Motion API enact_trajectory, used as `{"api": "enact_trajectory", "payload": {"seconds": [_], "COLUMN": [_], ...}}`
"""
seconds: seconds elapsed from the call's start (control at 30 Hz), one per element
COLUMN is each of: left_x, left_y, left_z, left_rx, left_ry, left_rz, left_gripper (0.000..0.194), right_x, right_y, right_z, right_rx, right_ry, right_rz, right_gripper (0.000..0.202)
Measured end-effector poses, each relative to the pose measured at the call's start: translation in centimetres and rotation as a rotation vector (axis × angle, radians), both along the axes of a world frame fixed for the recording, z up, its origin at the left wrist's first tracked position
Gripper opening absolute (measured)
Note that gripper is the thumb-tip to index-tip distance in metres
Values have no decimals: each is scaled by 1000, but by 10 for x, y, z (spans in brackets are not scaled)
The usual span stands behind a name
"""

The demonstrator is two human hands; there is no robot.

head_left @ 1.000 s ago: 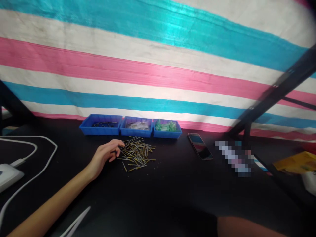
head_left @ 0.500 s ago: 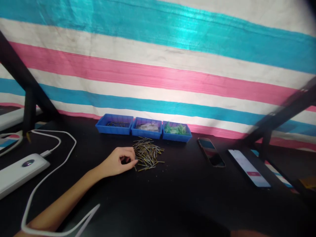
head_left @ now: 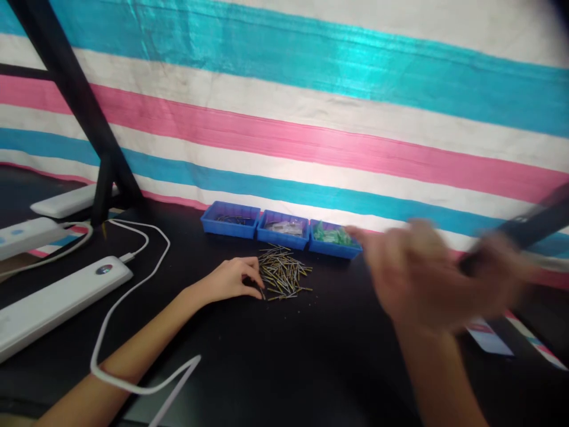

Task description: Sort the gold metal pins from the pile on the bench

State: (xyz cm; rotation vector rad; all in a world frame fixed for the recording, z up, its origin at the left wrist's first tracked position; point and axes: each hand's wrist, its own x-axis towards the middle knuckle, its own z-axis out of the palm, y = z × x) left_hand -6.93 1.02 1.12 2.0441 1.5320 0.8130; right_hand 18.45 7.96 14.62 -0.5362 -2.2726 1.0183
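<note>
Thin gold and silver metal pins (head_left: 287, 273) lie in a loose pile on the black table (head_left: 284, 356). At the pile's left edge is my left hand (head_left: 235, 280), its thumb and fingertips pinched around what looks like a pin. My right hand (head_left: 435, 273) is raised over the right side, badly smeared by motion; whether it holds anything cannot be made out. Behind the pile stand three blue trays in a row: one with dark thin pieces (head_left: 208, 221), one with clear plastic pieces (head_left: 262, 237), one with green pieces (head_left: 359, 252).
A white power strip (head_left: 66, 302) and a looping white cable (head_left: 104, 329) lie on the left, the cable crossing my left forearm. A phone (head_left: 491, 339) shows partly behind my right arm. Black frame legs (head_left: 75, 95) and a striped sheet (head_left: 284, 136) stand behind.
My right hand has come up from the bottom edge into view on the right. The view has shifted, moving the table's things rightward. My left hand stays beside the pile.
</note>
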Motion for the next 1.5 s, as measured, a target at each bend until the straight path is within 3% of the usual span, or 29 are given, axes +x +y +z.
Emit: {"api": "enact_trajectory", "payload": {"seconds": [0.07,0.1,0.2,0.33,0.47,0.57,0.7,0.83,0.97,1.17,1.33,1.5], "left_x": [5,8,15,18,21,27,37,43,45,43,45,46], "left_y": [-1,-2,-4,-6,-5,-6,-8,-8,-6,-6,-9,-10], "left_z": [-1,-1,0,5,13,17,16,14,13,15,22,23], "left_rx": [11,17,31,34,109,141,2,-139,-187,-171,-168,-154], "left_ry": [24,22,8,-22,-176,-425,-777,-975,-1070,-1142,-1153,-1165], "left_rz": [-16,-24,-32,31,204,307,380,402,392,395,375,368], "left_gripper": [18,17,14,14,15,15,23,32,37,36,37,36], "right_x": [-22,-32,-55,-61,-59,-59,-60,-61,-60,-56,-56,-56], "right_y": [0,1,6,10,10,11,15,20,22,21,22,20], "right_z": [-17,-27,-52,-67,-71,-72,-77,-89,-89,-73,-71,-73], "right_rx": [-194,-305,-449,-520,-637,-644,-624,-535,-486,-642,-756,-713], "right_ry": [295,332,201,93,80,105,133,147,130,58,47,32], "right_rz": [76,148,175,55,12,12,32,23,25,51,113,143], "right_gripper": [41,36,25,20,18,17,16,19,18,19,24,23]}}
